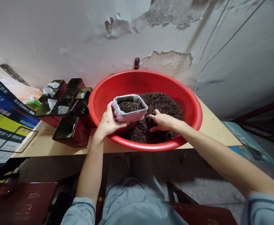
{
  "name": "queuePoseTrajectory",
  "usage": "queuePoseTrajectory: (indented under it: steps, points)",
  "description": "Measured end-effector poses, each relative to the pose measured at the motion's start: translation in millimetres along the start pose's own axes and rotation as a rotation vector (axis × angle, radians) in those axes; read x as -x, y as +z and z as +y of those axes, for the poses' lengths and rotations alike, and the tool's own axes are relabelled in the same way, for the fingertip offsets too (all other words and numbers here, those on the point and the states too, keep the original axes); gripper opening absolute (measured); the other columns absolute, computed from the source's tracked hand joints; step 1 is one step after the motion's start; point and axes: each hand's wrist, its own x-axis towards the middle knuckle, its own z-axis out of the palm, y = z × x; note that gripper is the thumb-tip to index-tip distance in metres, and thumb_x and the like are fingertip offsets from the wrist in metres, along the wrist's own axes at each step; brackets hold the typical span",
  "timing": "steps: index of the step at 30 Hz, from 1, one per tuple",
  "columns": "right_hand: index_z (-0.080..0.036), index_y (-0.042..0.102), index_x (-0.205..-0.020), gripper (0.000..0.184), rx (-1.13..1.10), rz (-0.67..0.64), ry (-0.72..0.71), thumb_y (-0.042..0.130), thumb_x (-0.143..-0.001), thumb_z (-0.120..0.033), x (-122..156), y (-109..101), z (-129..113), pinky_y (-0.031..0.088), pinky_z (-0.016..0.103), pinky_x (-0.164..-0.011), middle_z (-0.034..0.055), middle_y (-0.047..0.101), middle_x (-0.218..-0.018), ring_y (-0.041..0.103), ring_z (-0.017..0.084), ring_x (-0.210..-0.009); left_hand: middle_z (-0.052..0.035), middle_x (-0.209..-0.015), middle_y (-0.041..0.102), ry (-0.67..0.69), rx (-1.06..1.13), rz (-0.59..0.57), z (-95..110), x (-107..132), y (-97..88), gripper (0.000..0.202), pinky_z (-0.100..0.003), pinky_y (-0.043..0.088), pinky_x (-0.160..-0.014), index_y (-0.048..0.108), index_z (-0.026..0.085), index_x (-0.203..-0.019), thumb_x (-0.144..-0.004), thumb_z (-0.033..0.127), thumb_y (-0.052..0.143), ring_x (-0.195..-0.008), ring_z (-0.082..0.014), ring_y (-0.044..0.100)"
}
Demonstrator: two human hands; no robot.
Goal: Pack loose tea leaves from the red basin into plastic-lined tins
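Observation:
A big red basin (188, 93) stands on the table, with a heap of dark, dry tea leaves (162, 100) inside. My left hand (110, 122) grips the near left corner of a square tin (132, 118), tilted a little over the basin's left side. A clear plastic liner (140, 101) folds over the tin's rim, and similar dark leaves (128, 107) fill part of it. My right hand (161, 121) reaches into the heap just right of the tin. Its thumb and fingers are apart; some fingertips are hidden in the leaves.
Several empty-looking dark red tins (66, 129) crowd the left of the table (211, 125), some with plastic liners (51, 104). A printed carton or board (5, 122) leans at the far left. Behind rises a peeling wall (57, 40). A red-brown stool or chair (204, 214) is below.

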Motion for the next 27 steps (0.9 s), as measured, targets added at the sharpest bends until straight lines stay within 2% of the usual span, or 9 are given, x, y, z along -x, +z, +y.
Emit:
queuePoseTrajectory:
  steps: [3,5,9,12,15,18,21,24,27]
  points:
    - [-0.021,0.081,-0.12,0.033,-0.038,0.042,-0.082,0.077,-0.088,-0.026,2.4,12.6,1.4,0.059,0.034,-0.092,0.0118,0.079,-0.117,0.077,0.027,-0.102,-0.02,-0.141,0.068,-0.012,-0.007,0.009,-1.8,-0.1,-0.2,0.109,-0.055,0.055,-0.113,0.042,0.018,-0.147,-0.057,0.036,0.1,-0.131,-0.0385,0.069]
    - [-0.022,0.085,-0.102,0.02,-0.132,0.097,-0.128,0.073,-0.087,-0.017,2.1,3.4,9.9,0.059,0.033,-0.089,0.0062,0.083,-0.097,0.078,0.024,-0.093,-0.0189,-0.14,0.069,-0.014,-0.016,0.02,-2.6,-0.2,0.0,0.109,-0.054,0.056,-0.113,0.042,0.019,-0.147,-0.057,0.036,0.1,-0.13,-0.0382,0.069]
    - [-0.024,0.088,-0.097,0.018,-0.316,0.426,-0.136,0.075,-0.086,-0.019,6.7,-47.5,16.8,0.06,0.034,-0.087,0.0045,0.083,-0.091,0.077,0.023,-0.084,-0.0182,-0.14,0.069,0.002,-0.05,0.034,-0.4,-1.2,0.6,0.11,-0.055,0.055,-0.113,0.045,0.02,-0.147,-0.054,0.036,0.101,-0.13,-0.039,0.069]
    - [-0.026,0.088,-0.101,0.018,-0.386,0.645,-0.265,0.078,-0.086,-0.024,9.4,-89.9,-5.1,0.059,0.037,-0.095,0.0034,0.083,-0.099,0.076,0.022,-0.09,-0.0176,-0.141,0.068,0.013,-0.044,0.032,1.7,-2.6,0.8,0.11,-0.056,0.054,-0.113,0.044,0.021,-0.148,-0.055,0.038,0.101,-0.131,-0.0387,0.068]
    - [-0.027,0.088,-0.101,0.02,-0.391,0.586,-0.451,0.082,-0.083,-0.023,3.1,-112.0,-33.1,0.059,0.038,-0.097,0.0033,0.083,-0.102,0.076,0.022,-0.093,-0.0191,-0.145,0.064,0.001,-0.036,0.029,0.9,-4.4,-0.7,0.112,-0.058,0.051,-0.117,0.043,0.021,-0.148,-0.055,0.042,0.102,-0.136,-0.0395,0.065]
    - [-0.027,0.087,-0.108,0.026,-0.413,0.537,-0.488,0.083,-0.082,-0.024,-8.1,-105.5,-44.6,0.059,0.041,-0.103,0.0068,0.081,-0.119,0.075,0.025,-0.108,-0.0213,-0.154,0.055,0.023,0.038,0.001,-0.1,-6.1,-6.0,0.115,-0.057,0.045,-0.123,0.038,0.02,-0.152,-0.059,0.049,0.1,-0.144,-0.0388,0.058]
    - [-0.024,0.075,-0.138,0.043,-0.568,0.63,-0.252,0.07,-0.096,-0.034,-15.6,-76.9,-44.0,0.057,0.045,-0.108,0.0138,0.07,-0.145,0.07,0.028,-0.124,-0.0209,-0.163,0.045,0.072,0.134,-0.033,2.6,-7.3,-15.4,0.117,-0.053,0.041,-0.127,0.031,0.022,-0.158,-0.065,0.048,0.096,-0.151,-0.0355,0.051]
    - [-0.026,0.064,-0.149,0.048,-0.864,0.368,-0.083,0.043,-0.11,-0.045,-18.2,-43.6,-50.8,0.062,0.039,-0.098,0.0126,0.071,-0.144,0.074,0.024,-0.119,-0.0184,-0.159,0.047,0.106,0.092,-0.016,7.5,-7.3,-24.3,0.103,-0.051,0.04,-0.128,0.042,0.021,-0.155,-0.068,0.042,0.094,-0.15,-0.0346,0.052]
    - [-0.023,0.07,-0.134,0.049,-1.236,0.14,-0.034,0.03,-0.114,-0.043,-19.2,-27.7,-68.3,0.065,0.032,-0.081,0.011,0.079,-0.128,0.078,0.02,-0.103,-0.015,-0.149,0.054,0.153,0.001,0.021,8.9,-5.9,-27.1,0.078,-0.049,0.043,-0.127,0.06,0.021,-0.141,-0.071,0.037,0.09,-0.146,-0.0338,0.054]
